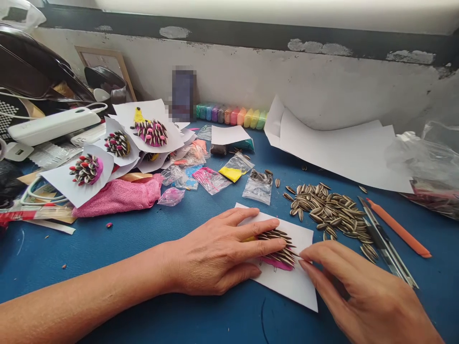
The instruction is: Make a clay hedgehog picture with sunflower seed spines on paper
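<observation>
My left hand (218, 251) lies spread over a white card (294, 296), its fingers resting across a hedgehog-like figure of pink clay (278, 264) and striped sunflower seeds (287, 240). The seeds stick out of the clay in slanting rows, and a bit of yellow clay shows between my fingers. At the figure's right edge, my right hand (362, 282) is closed in a pinch on a sunflower seed, mostly hidden by the fingertips. Part of the figure is covered by my left hand. Beyond the card is a pile of loose sunflower seeds (330, 210).
To the right lie an orange marker (399, 229) and pens (389, 243). Several clay bags, including a yellow one (234, 168), sit behind the card. Finished-looking seed figures (86, 169) on paper and a pink cloth (122, 195) are at left. White sheets (330, 150) lean against the wall.
</observation>
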